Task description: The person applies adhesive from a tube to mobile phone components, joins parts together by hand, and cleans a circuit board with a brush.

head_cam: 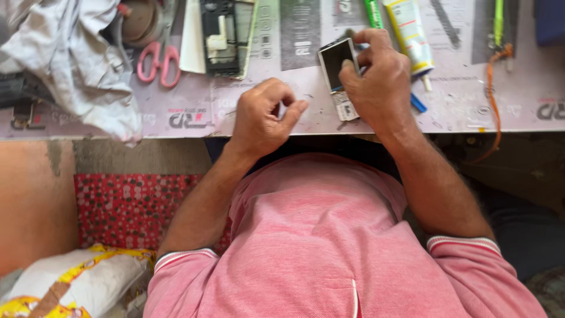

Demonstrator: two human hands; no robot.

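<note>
My right hand point(379, 79) grips a small white keypad phone point(337, 72) with a dark screen, holding it against the workbench point(447, 112). My left hand point(263, 115) rests just to its left on the bench edge, fingers curled in with thumb and forefinger pinched together; whether something tiny sits between them cannot be told. Both forearms reach out from my pink polo shirt.
Pink-handled scissors point(158, 62) and an opened phone body point(220, 36) lie at the back left, beside a crumpled grey cloth point(70, 53). A glue tube point(410, 32), green pens point(373, 13) and an orange cord point(491, 88) lie to the right. A white and yellow sack point(76, 282) sits on the floor.
</note>
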